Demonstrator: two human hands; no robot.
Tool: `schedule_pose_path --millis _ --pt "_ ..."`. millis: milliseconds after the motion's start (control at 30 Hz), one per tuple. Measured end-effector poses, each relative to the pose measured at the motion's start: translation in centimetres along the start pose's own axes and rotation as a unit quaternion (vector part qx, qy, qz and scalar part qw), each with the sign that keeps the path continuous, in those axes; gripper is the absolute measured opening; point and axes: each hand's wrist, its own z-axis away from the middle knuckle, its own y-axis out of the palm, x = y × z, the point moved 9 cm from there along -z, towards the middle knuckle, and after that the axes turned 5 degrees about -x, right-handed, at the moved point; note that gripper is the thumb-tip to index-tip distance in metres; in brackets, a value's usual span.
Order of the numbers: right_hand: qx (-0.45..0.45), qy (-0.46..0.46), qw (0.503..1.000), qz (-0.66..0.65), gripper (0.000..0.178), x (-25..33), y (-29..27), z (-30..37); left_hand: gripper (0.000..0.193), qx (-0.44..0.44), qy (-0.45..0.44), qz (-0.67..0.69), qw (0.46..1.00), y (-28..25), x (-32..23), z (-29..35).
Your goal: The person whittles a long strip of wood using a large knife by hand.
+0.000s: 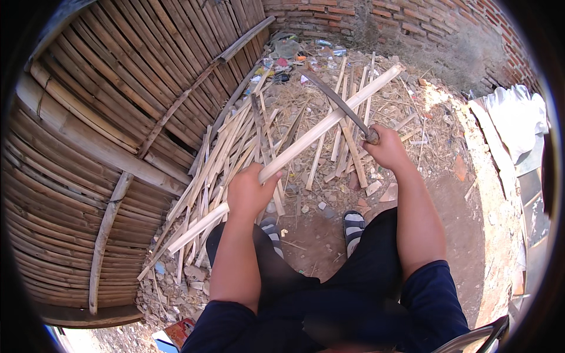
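My left hand [250, 191] is wrapped round a long pale bamboo strip [312, 136], which slants from my left knee up to the far right. In my right hand [388, 148] is the handle of a machete [336, 99] with a dark, worn blade. The blade crosses over the strip beyond my left hand, its tip pointing to the far left. Whether its edge touches the strip I cannot tell. Several cut strips [235, 138] lie heaped on the ground to the left, and others lie beneath the held strip.
A slatted bamboo wall [112, 76] rises on the left and a brick wall [412, 20] at the back. Rubble and litter [288, 56] cover the far ground. At the right are white sacks [517, 115] by a low ledge [500, 153]. My sandalled feet [354, 226] stand on bare dirt.
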Motion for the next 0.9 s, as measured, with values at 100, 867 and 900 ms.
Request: schedule_pose_path --millis 100,867,900 --pt "0.045 -0.035 0.998 0.025 0.035 1.4 1.0 0.8 0.044 0.021 -0.014 -0.008 1.0 0.1 -0.2 0.0" --pt "0.154 -0.147 0.975 0.065 0.028 5.4 4.2 2.8 0.047 0.033 0.005 -0.012 0.999 0.5 -0.3 0.2" --pt "0.154 -0.153 0.974 0.062 0.028 5.6 4.2 2.8 0.047 0.038 0.004 -0.014 0.999 0.4 -0.3 0.3"
